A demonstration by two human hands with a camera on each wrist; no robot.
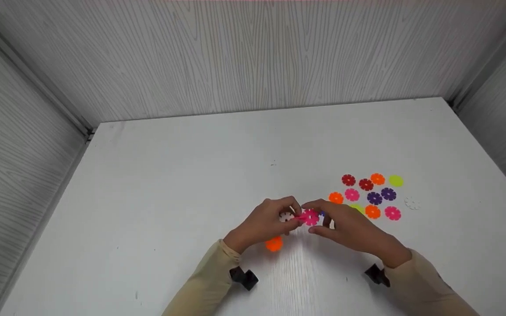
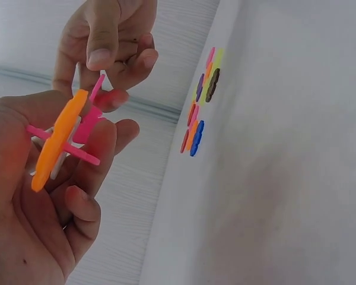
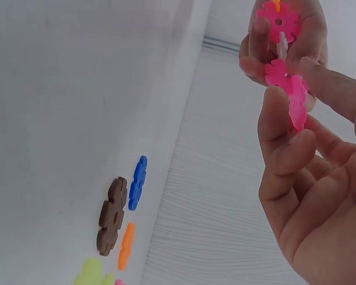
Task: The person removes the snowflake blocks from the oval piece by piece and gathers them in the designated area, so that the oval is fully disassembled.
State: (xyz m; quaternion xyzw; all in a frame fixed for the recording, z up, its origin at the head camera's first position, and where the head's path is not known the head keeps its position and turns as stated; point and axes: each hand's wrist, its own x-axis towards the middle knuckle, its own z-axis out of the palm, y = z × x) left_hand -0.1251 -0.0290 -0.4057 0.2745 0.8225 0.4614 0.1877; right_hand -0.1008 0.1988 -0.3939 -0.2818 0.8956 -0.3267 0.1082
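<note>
My left hand pinches a joined string of notched plastic discs between thumb and fingers, raised off the tabletop. An orange disc hangs at the near end, slotted with a pink one. A white disc follows, partly hidden by the fingers. At the far end, a pink disc faces up toward the head camera. My right hand surrounds this end disc, index fingertip just above its edge and thumb just below, with small gaps showing in the head view. The right wrist view shows the right fingertips close beside the disc.
Loose notched discs lie flat at the right, including a dark red one, a purple one and a white one. A brown disc and blue disc lie near the right hand. Panels enclose the white table.
</note>
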